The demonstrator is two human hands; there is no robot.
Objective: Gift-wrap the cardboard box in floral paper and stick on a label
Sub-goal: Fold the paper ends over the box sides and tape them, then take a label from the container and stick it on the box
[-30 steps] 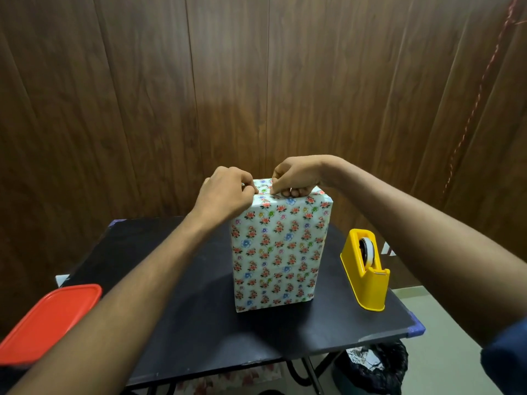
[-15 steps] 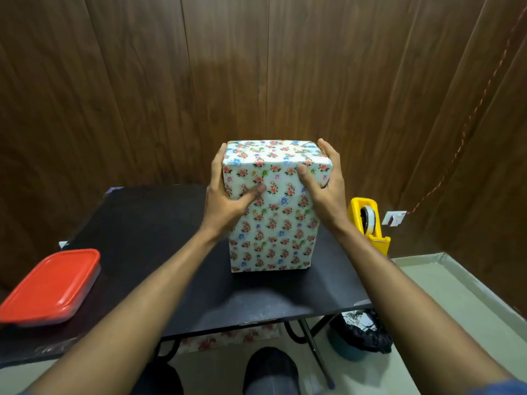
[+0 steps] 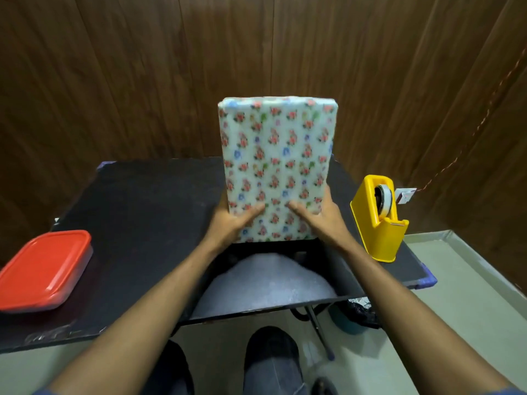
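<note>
Above the table's (image 3: 142, 212) near edge, both hands are gripping the wrapped box (image 3: 276, 166), the left hand (image 3: 231, 220) and right hand (image 3: 319, 218) clamping its lower sides. Wrapping looks finished; the label is probably coming next.

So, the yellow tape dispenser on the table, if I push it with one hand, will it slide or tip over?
The yellow tape dispenser stands upright on a flat base on the black table, so it would probably slide rather than roll. It looks tall and narrow, so a push near its top could tip it. It sits close to the table's right edge, so a rightward push might drop it.
</note>
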